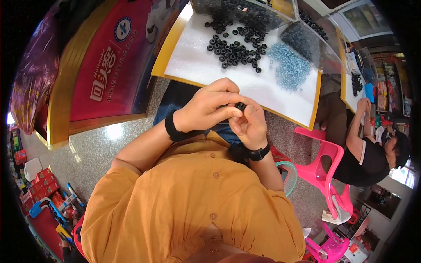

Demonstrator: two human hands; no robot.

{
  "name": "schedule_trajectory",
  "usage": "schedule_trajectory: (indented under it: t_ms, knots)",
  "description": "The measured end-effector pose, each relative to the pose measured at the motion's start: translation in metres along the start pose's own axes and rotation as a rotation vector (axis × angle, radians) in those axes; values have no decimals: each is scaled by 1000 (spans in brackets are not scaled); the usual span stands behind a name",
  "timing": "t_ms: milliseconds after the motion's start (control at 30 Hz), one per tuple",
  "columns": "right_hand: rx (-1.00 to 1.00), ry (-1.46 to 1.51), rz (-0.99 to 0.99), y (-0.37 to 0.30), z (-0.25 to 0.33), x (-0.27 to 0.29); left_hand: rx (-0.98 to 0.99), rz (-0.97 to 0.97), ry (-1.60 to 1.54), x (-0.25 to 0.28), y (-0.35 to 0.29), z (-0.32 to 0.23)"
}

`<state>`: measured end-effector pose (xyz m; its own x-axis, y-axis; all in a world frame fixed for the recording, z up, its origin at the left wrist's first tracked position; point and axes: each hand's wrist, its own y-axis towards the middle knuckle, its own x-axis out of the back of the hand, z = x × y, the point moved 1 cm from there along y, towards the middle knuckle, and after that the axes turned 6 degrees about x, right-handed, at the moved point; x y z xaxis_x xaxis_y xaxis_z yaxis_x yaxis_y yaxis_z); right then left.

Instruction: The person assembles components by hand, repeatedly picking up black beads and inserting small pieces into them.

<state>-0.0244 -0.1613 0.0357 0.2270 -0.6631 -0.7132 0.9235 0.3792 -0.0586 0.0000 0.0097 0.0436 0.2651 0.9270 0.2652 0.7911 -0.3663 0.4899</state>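
Note:
Just past the near edge of the white-topped table (193, 65), my two hands meet in front of my chest. Between their fingertips sits a small round black piece with a hollow centre (240, 106). My left hand (206, 106) pinches it with thumb and forefinger from the left. Thumb and fingers of my right hand (251, 123) close on it from the right, its lower fingers curled. On the tabletop lies a loose spread of matching black pieces (239, 53). To its right is a heap of tiny pale-blue clear pieces (291, 68).
Clear plastic bins (245, 13) of black pieces stand along the table's far side. A pink plastic chair (320, 162) is at the right, near another person (368, 158) working at a further table. At the left stands a red panel with a wooden frame (105, 61).

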Motion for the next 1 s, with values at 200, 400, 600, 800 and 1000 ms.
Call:
schedule_trajectory:
  t_ms: [200, 400, 600, 800, 1000]
  knots:
    - [-43, -30, -67, 2, 4, 2, -20, 1, 30, -5, -3, 5]
    - [110, -358, -365, 26, 58, 14, 300, -69, -103, -3, -4, 7]
    - [604, -1016, -415, 111, 203, 78, 256, -72, 2, -3, -2, 16]
    - [569, -1667, -593, 156, 260, 107, 193, -61, 77, -6, -5, 21]
    - [229, -2022, -630, 164, 243, 91, 250, -51, 59, -8, -6, 27]
